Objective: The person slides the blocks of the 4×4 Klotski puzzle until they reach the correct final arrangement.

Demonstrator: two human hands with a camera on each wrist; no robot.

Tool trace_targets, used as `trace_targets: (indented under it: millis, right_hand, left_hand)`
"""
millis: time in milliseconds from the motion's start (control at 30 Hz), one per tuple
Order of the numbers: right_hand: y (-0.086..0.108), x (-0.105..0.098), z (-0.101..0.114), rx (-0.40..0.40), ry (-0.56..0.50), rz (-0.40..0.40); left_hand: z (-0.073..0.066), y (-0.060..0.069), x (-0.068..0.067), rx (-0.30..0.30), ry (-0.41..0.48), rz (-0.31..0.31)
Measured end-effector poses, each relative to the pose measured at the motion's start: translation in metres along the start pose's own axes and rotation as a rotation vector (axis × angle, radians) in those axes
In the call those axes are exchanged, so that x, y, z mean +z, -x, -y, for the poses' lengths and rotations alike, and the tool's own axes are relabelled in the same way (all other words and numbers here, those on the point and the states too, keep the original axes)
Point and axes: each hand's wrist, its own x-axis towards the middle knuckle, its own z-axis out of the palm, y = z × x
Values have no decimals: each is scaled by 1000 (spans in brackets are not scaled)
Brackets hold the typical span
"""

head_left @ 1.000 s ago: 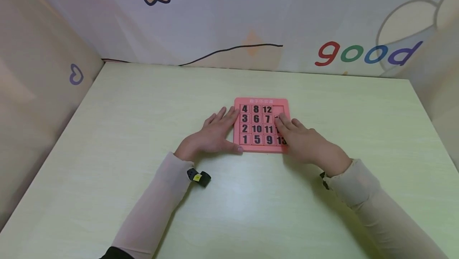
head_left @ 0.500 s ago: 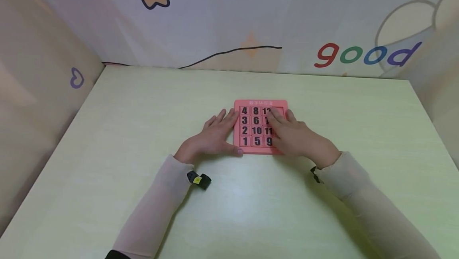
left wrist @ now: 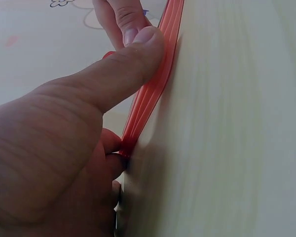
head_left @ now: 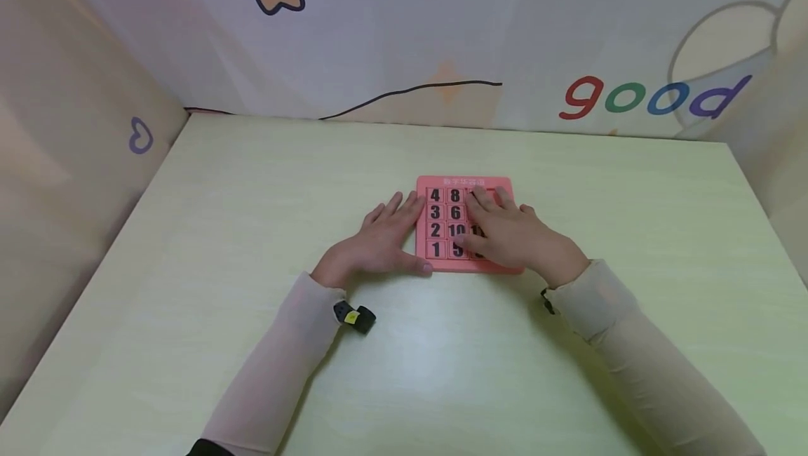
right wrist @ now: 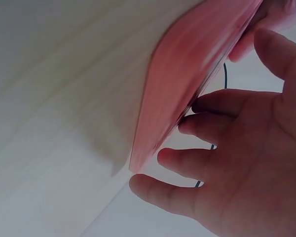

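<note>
A pink number puzzle [head_left: 435, 265] lies flat on the pale table, its numbered tiles in a square frame. My left hand [head_left: 379, 242] is spread along its left side, fingertips at the left edge and thumb at the lower left corner. Over the right part of the board my right hand [head_left: 514, 235] lies with fingers spread, covering most of the two right columns. In the left wrist view the thumb of my left hand [left wrist: 74, 113] touches the puzzle's side [left wrist: 155, 89]. The right wrist view shows my right hand [right wrist: 237, 143] with extended fingers beside the pink frame [right wrist: 172, 74].
The pale table [head_left: 189, 231] surrounds the puzzle. Behind it stands a printed backdrop [head_left: 391, 21] with a star and the word "good", and side panels rise at left and right. Each wrist wears a dark strap.
My right hand has moved leftward over the board, from the right column to the middle, and its thumb now reaches the second column. The left hand stays at the left edge.
</note>
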Motion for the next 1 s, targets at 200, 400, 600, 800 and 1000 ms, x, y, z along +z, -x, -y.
trace_targets:
  millis: [200,400,600,800,1000]
  right_hand:
    - [2,-1,-7,8,-7,14]
    - [7,-4,-12,32,-11,6]
    - [11,-6,-18,55,-22,7]
    - [14,-6,-20,61,-28,10]
    - [15,-7,-20,65,-21,10]
  left_hand:
    - [-1,1,-2,-3,4,5]
    - [-3,1,-2,-17,6,4]
    - [-3,1,-2,-6,13,3]
    - [-2,2,-2,-1,18,-3]
    - [-3,2,-2,-4,19,-5]
